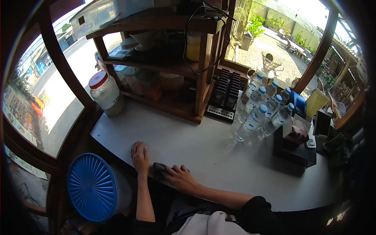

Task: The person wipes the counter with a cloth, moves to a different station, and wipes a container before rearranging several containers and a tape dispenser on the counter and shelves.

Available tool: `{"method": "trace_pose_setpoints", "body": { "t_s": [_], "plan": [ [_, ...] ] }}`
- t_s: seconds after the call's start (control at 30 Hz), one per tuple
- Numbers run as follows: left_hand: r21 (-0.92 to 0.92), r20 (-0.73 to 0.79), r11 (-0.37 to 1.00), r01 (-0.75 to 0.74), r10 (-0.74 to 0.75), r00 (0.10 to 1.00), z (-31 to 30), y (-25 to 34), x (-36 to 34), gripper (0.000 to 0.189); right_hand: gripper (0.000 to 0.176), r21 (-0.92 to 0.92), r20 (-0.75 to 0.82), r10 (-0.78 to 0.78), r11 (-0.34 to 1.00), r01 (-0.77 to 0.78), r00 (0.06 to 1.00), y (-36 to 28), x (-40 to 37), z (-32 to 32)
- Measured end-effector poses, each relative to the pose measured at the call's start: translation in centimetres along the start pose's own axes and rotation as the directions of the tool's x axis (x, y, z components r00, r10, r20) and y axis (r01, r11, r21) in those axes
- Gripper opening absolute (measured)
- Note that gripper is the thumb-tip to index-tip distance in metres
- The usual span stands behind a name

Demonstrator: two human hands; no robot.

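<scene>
My left hand (140,157) rests on the white counter (188,145) near its front edge. Its fingers are stretched out and hold nothing. Just right of it, my right hand (182,178) presses down on a dark, folded cloth (159,169), with the fingers bent over it. Part of the cloth is hidden under that hand. Both forearms reach in from the bottom of the view.
Several water bottles (252,122) stand at the back right, beside a black rack (225,96). A wooden shelf (156,66) rises behind. A red-lidded jar (105,94) is at the back left, a blue-lidded bucket (92,187) below left, and a tissue box (296,131) at right.
</scene>
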State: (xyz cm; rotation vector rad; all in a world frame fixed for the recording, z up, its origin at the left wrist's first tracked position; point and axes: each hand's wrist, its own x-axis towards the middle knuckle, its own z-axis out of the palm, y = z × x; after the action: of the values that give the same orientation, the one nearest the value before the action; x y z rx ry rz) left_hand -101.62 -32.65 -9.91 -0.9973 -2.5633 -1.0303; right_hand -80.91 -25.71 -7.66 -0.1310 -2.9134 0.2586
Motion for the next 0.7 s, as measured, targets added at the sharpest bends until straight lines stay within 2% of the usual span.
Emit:
{"method": "trace_pose_setpoints", "body": {
  "t_s": [0.07,0.1,0.13,0.2,0.23,0.3,0.4,0.5,0.57,0.6,0.63,0.7],
  "plan": [
    [0.010,0.022,1.000,0.027,-0.028,0.999,-0.1,0.2,-0.3,0.032,0.051,0.077,-0.123,0.287,0.957,-0.280,0.950,4.4,0.5,-1.4],
    [0.010,0.026,0.999,0.033,-0.033,0.999,-0.2,0.3,-0.4,0.031,0.056,0.100,-0.248,0.435,0.900,-0.423,0.866,7.3,0.3,-1.9],
    [0.007,0.022,0.999,0.037,-0.037,0.999,-0.2,0.4,-0.4,0.031,0.057,0.198,-0.364,0.570,0.820,-0.537,0.736,10.2,0.3,-2.4],
    [0.018,-0.003,1.000,0.013,-0.013,1.000,0.0,0.2,-0.1,0.030,0.057,0.194,-0.495,0.667,0.710,-0.677,0.557,15.9,0.8,-2.9],
    [0.015,-0.006,1.000,0.015,-0.015,1.000,0.0,0.3,0.0,0.029,0.063,0.107,-0.552,0.616,0.721,-0.684,0.562,18.5,1.3,-2.3],
    [0.016,-0.003,1.000,0.013,-0.013,1.000,-0.1,0.4,0.0,0.029,0.063,-0.031,-0.511,0.538,0.768,-0.639,0.671,19.9,2.8,-2.2],
    [0.021,-0.021,1.000,-0.009,0.009,1.000,0.0,0.3,0.0,0.029,0.059,0.044,-0.358,0.617,0.760,-0.648,0.700,18.0,4.4,-1.6],
    [0.016,-0.016,1.000,0.008,-0.007,1.000,-0.3,0.7,0.1,0.029,0.054,0.362,-0.127,0.684,0.706,-0.608,0.718,15.2,3.6,-3.7],
    [0.017,-0.026,1.000,-0.007,0.007,1.000,-0.2,0.6,0.2,0.029,0.054,0.306,-0.305,0.440,0.885,-0.351,0.845,13.7,3.8,-3.2],
    [0.020,-0.024,1.000,-0.013,0.013,1.000,-0.2,0.5,0.1,0.029,0.047,0.213,-0.270,0.349,0.931,-0.298,0.897,12.3,4.5,-4.7],
    [0.024,-0.035,1.000,-0.009,0.010,0.999,-0.1,0.4,0.2,0.028,0.044,0.061,-0.334,0.215,0.977,-0.206,0.918,12.5,5.7,-4.4],
    [0.035,-0.050,0.999,-0.002,0.003,0.999,0.0,0.3,0.1,0.027,0.039,-0.251,-0.392,-0.075,0.967,-0.029,0.917,13.9,7.9,-3.2]
  ]
}}
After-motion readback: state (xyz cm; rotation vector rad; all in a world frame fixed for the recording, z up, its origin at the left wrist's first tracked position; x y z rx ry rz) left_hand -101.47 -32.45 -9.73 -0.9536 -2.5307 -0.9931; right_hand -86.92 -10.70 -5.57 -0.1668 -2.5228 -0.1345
